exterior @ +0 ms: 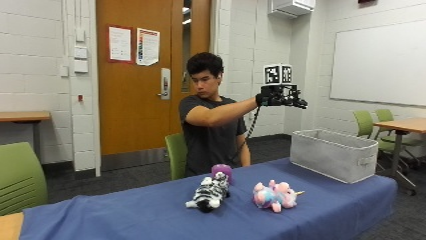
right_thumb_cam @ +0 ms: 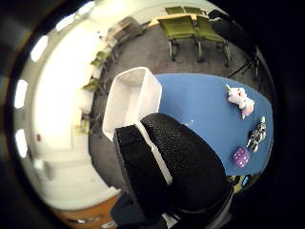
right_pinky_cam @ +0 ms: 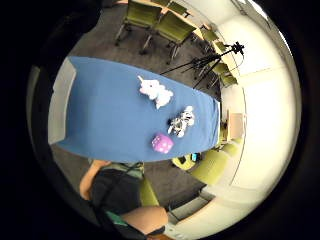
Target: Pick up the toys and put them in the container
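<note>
Blue cloth covers your worktop (exterior: 153, 215); your gloved right hand (exterior: 283, 96) hangs high above the grey container (exterior: 333, 155), fingers relaxed, holding nothing, toys untouched.

A classroom: cinder-block walls, whiteboard (exterior: 379, 62), green chairs (exterior: 20, 175), wooden door (exterior: 143, 75) with posted notices.

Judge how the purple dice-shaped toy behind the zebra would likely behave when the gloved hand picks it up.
The purple die looks plush with rounded corners, so it probably squashes under the fingers and is light for its size. Its blocky shape suggests it would sit still on the blue tablecloth rather than roll, though a nudge might tumble it toward the striped zebra toy beside it.
</note>
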